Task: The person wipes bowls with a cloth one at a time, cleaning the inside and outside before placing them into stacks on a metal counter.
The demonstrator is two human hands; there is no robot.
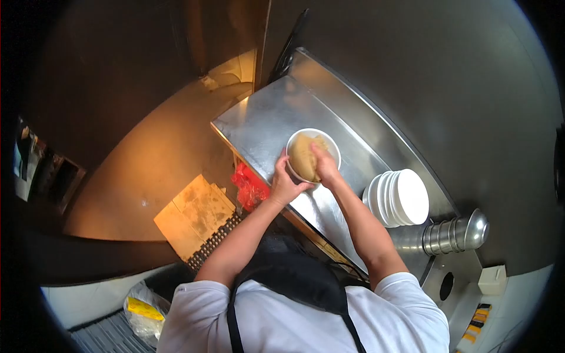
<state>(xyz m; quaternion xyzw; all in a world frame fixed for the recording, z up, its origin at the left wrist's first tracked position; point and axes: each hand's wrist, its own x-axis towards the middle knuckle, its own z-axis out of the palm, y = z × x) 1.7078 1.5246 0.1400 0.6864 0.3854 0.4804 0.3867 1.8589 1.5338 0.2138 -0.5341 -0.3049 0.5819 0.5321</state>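
A white bowl (334, 143) stands on the steel counter (259, 117) with a light brown, dough-like mass (302, 156) in it. My left hand (285, 182) is wrapped round the bowl's near left rim, thumb along the near edge. Inside the bowl, my right hand (323, 165) presses into the mass with its fingers curled on it; the fingertips are partly hidden in it.
To the right, a stack of white bowls (412, 197) lies beside stacked steel bowls (471, 229). A raised steel ledge (365, 112) runs along the counter's back. Red plastic (250, 187) hangs at the front edge, and a cardboard sheet (197, 215) lies lower left.
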